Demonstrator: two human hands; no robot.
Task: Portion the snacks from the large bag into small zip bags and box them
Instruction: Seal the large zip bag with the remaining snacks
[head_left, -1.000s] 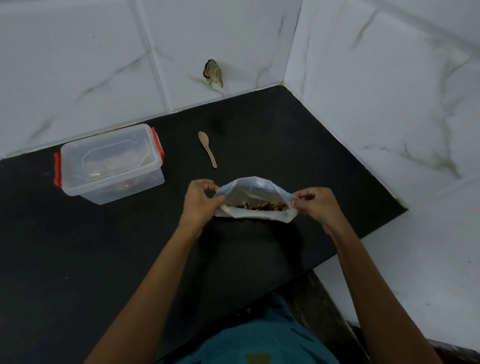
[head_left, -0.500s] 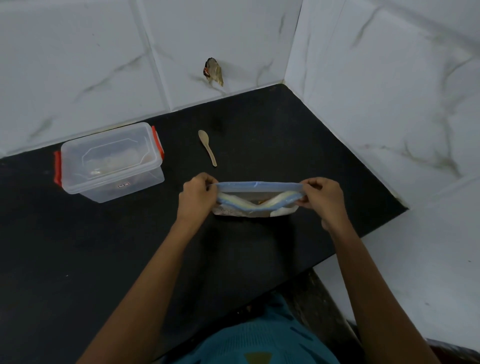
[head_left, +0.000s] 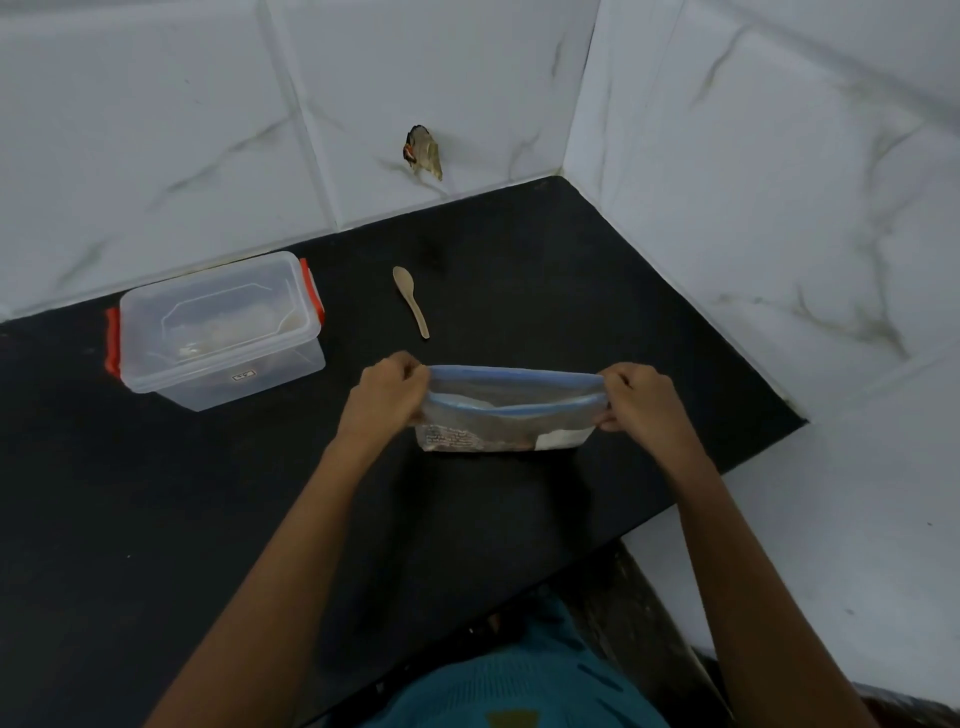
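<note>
Zip bag (head_left: 504, 421) stretched upright between your hands over the counter (head_left: 208, 519). Your left hand (head_left: 384, 400) pinches its left top corner, your right hand (head_left: 641, 402) the right. Blue seal strips are apart mid-span. Lidded box (head_left: 218, 332) sits left of the bag, well apart; spoon (head_left: 410, 299) just behind the bag.

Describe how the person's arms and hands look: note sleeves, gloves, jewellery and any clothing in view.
The left hand and right hand are bare: no gloves, and no rings, watch or bracelet show. Both forearms are uncovered as far as the frame shows, so no sleeves are visible. Below them is a teal top with darker flecks and a mustard patch.
</note>
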